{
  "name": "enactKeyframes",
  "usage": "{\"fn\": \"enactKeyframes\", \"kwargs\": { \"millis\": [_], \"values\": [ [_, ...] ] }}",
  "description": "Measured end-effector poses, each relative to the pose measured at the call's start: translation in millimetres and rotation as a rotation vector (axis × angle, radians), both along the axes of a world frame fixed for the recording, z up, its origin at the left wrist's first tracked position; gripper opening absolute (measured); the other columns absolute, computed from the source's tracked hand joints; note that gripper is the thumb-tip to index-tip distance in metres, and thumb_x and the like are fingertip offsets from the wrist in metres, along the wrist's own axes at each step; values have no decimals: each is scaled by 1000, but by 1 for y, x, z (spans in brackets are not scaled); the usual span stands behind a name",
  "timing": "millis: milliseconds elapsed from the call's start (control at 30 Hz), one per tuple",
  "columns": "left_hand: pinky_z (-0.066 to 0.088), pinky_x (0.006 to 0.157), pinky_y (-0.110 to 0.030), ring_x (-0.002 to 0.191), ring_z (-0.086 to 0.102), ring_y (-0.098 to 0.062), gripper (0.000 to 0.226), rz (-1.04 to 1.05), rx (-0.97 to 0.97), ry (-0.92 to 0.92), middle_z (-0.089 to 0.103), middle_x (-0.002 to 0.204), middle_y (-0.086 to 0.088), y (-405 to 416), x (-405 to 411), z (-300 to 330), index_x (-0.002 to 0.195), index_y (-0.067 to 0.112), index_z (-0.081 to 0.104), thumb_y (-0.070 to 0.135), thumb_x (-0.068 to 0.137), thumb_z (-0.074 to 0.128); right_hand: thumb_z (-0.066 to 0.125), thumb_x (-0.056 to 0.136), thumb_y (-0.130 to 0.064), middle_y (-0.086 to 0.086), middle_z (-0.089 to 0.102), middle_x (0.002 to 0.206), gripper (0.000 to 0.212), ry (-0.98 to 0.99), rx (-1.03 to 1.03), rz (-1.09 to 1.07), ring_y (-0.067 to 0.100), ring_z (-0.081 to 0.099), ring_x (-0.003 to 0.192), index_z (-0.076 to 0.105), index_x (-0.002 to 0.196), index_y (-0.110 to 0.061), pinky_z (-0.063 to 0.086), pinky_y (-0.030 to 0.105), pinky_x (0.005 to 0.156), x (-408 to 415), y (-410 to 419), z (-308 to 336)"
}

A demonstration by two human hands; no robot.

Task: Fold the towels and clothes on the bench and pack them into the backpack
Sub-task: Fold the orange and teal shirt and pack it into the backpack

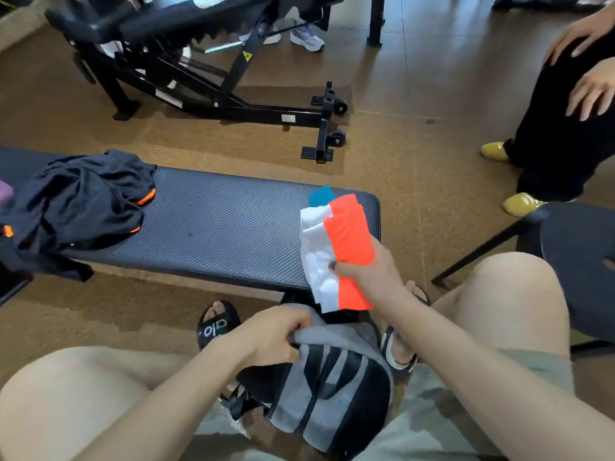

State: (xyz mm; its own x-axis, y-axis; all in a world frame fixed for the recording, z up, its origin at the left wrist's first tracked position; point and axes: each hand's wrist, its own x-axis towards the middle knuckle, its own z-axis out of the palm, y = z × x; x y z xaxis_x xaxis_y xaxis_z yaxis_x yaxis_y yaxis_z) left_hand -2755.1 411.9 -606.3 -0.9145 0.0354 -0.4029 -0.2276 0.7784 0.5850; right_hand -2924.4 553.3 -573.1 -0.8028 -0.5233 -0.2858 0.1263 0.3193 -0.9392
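A seated person's right hand holds a folded cloth of orange, white and teal panels above the near right end of the padded black surface, its grip closed on the cloth with the thumb pressed across the front of the fabric. The cloth hangs partly over the surface's front edge and just above the grey and black backpack, which stands on the floor between the person's knees. The left hand grips the backpack's upper rim, fingers curled round the grey material at the opening. At the far left end of the surface lies a crumpled heap of dark clothes with orange trim, well apart from the folded cloth. Sandalled feet show on the brown floor either side of the backpack. Beyond the surface stands a black exercise machine, and at the right a second person in dark trousers and yellow shoes stands near a black stool.
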Motion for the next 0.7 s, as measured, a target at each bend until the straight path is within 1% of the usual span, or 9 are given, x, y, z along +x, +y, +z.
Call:
{"fn": "enactKeyframes", "kwargs": {
  "millis": [67, 100, 200, 267, 333, 433, 533, 633, 700],
  "values": [
    [34, 65, -12, 79, 48, 4, 16, -134, 18, 12, 50, 89, 28, 4, 14, 14, 81, 25, 48, 27, 74, 62, 81, 61, -20, -1, 69, 90, 46, 14, -5, 21, 14, 63, 76, 64, 104, -20, 51, 32, 69, 14, 1, -1],
    [39, 70, -19, 82, 48, 1, 14, -189, -15, 37, 49, 93, 24, 5, 24, 18, 84, 25, 50, 24, 78, 62, 78, 60, -23, -3, 69, 89, 46, 29, -7, 45, 12, 63, 76, 65, 104, -23, 50, 32, 70, 21, 2, -3],
    [41, 96, -35, 115, 44, -18, 18, -300, -265, 198, 45, 127, 2, 4, 56, 23, 98, 29, 53, 32, 82, 61, 77, 63, -26, -9, 72, 93, 49, 71, 2, 154, 5, 65, 82, 66, 111, -28, 49, 22, 71, 48, 4, -13],
    [36, 103, -33, 126, 40, -23, 15, -298, -244, 210, 46, 134, -7, 5, 67, 31, 91, 28, 49, 31, 80, 59, 78, 66, -24, -16, 72, 92, 47, 104, 19, 166, -1, 65, 83, 66, 110, -36, 48, 16, 71, 61, 5, -19],
    [38, 83, -31, 103, 51, -23, 22, -309, -140, 172, 55, 110, -5, 7, 73, 35, 83, 29, 38, 23, 80, 59, 80, 71, -16, -20, 71, 91, 43, 118, 26, 126, -3, 64, 80, 65, 103, -40, 47, 13, 68, 66, 5, -24],
    [25, 65, -31, 74, 47, -23, 29, -343, -223, 209, 51, 87, -2, 10, 80, 32, 80, 27, 32, 19, 77, 60, 77, 72, -15, -24, 70, 91, 44, 113, 75, 130, -5, 64, 80, 62, 100, -44, 45, 11, 65, 75, 5, -32],
    [38, 63, -37, 81, 53, -27, 18, -368, -299, 215, 55, 90, -1, 13, 84, 28, 88, 21, 45, 18, 75, 58, 66, 70, -26, -25, 71, 94, 51, 144, 229, 399, -5, 67, 91, 54, 110, -56, 49, 14, 72, 98, 8, -51],
    [37, 59, -38, 77, 56, -29, 26, -374, -328, 188, 58, 86, 0, 13, 90, 22, 91, 22, 44, 17, 71, 60, 63, 81, -29, -2, 70, 111, 41, 350, 595, 849, 30, 66, 106, 48, 118, -37, 53, 37, 83, 110, 9, -77],
    [38, 62, -44, 81, 59, -34, 27, -343, -379, 106, 60, 89, -3, 10, 94, 20, 95, 22, 41, 21, 75, 60, 65, 87, -29, 10, 65, 122, 38, 404, 802, 991, 37, 61, 114, 49, 121, -26, 50, 42, 88, 106, 8, -88]
  ]
}}
